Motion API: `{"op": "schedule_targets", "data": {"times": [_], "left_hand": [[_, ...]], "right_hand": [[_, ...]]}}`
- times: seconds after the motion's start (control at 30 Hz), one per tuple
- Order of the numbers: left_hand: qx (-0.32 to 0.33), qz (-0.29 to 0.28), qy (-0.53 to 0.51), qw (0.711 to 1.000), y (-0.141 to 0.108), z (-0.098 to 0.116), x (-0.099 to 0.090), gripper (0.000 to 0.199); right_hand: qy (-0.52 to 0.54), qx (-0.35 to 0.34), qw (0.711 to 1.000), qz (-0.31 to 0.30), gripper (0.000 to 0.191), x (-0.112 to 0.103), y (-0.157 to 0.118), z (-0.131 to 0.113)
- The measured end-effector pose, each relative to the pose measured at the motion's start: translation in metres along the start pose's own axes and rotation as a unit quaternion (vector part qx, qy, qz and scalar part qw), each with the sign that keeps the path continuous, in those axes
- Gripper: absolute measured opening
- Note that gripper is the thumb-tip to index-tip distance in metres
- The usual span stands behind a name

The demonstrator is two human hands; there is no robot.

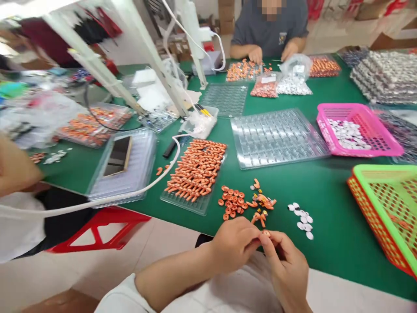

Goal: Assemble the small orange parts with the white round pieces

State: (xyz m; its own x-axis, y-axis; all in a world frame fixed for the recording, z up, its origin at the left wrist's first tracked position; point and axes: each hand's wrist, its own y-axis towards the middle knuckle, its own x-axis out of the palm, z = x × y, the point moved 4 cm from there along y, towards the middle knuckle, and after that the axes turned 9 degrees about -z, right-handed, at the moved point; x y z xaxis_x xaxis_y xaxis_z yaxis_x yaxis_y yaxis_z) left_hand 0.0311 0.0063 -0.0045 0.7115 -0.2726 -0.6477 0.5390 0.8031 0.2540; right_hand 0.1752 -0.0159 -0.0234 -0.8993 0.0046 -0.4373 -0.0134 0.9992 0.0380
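Observation:
Near the table's front edge my right hand pinches a small orange plastic part between thumb and fingers. My left hand is closed, its fingertips meeting the right thumb beside that part; what they grip is hidden. Just beyond lie a cluster of round orange discs and a loose pile of orange curved pieces with bits of yellow and black. Several white discs are scattered to the right. A clear tray filled with rows of orange stick-shaped parts stands left of the discs.
A clear moulded tray lies mid-table. A pink basket and stacked green and red baskets stand at right. A white cable crosses the left side near a phone. A co-worker sits opposite; another person's arm shows left.

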Motion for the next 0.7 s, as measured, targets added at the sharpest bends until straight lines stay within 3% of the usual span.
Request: {"op": "schedule_targets", "data": {"times": [0.13, 0.23, 0.37, 0.53, 0.6, 0.7], "left_hand": [[0.038, 0.068, 0.024, 0.997, -0.005, -0.001, -0.016, 0.009], [0.017, 0.123, 0.041, 0.991, -0.016, -0.009, -0.039, 0.009], [-0.077, 0.178, 0.061, 0.979, -0.042, -0.032, -0.075, 0.015], [-0.309, 0.213, 0.074, 0.924, -0.076, -0.065, -0.107, 0.009], [-0.339, 0.205, 0.095, 0.913, -0.08, -0.07, -0.112, 0.008], [-0.319, 0.176, 0.139, 0.921, -0.078, -0.069, -0.114, 0.012]], "right_hand": [[-0.017, -0.008, 0.999, -0.044, 0.04, 0.004, 0.004, -0.006], [-0.013, -0.042, 0.996, -0.083, 0.038, 0.0, 0.006, -0.01], [-0.035, -0.082, 0.991, -0.096, 0.027, -0.013, 0.008, -0.009], [-0.05, -0.016, 0.998, -0.042, 0.029, -0.019, 0.01, 0.0], [-0.049, -0.03, 0.997, -0.048, 0.026, -0.015, 0.011, -0.001], [-0.04, -0.043, 0.997, -0.05, 0.024, -0.011, 0.011, -0.002]]}}
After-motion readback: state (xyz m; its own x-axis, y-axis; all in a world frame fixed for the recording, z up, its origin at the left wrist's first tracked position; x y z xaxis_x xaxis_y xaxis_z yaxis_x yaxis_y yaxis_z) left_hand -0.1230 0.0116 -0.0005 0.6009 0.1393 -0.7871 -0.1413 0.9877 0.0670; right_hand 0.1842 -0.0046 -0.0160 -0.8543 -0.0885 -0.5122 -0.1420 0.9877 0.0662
